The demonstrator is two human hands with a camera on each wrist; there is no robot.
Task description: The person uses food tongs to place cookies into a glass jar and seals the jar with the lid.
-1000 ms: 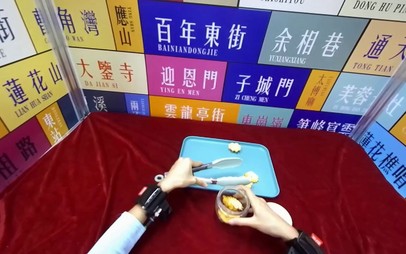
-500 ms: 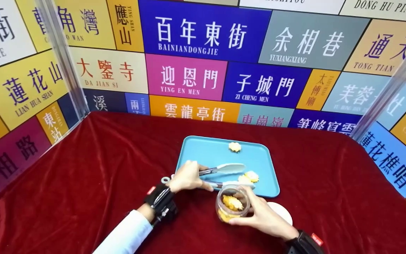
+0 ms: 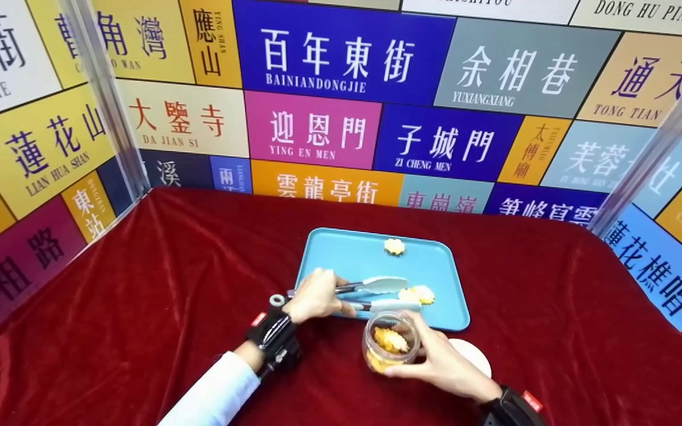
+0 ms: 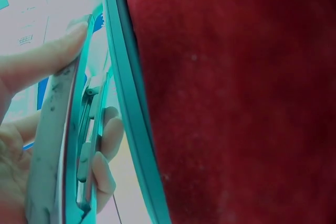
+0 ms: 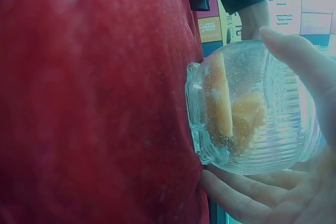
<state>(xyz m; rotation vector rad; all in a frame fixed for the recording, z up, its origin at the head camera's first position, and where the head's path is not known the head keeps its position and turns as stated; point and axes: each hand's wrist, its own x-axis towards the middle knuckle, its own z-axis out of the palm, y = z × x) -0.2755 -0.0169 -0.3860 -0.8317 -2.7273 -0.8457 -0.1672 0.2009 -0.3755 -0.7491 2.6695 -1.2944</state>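
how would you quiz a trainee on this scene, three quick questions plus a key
1. What does the person's left hand hold over the blue rectangular tray, while the right hand grips the clear, ribbed round jar?

2. True or false: one pale-yellow, flower-shaped piece lies by itself near the tray's far edge.

3. Where does the jar rest?
a) on the tray
b) on the red velvet cloth
c) in the left hand's grip

Key
1. A pair of pale-tipped tongs
2. True
3. b
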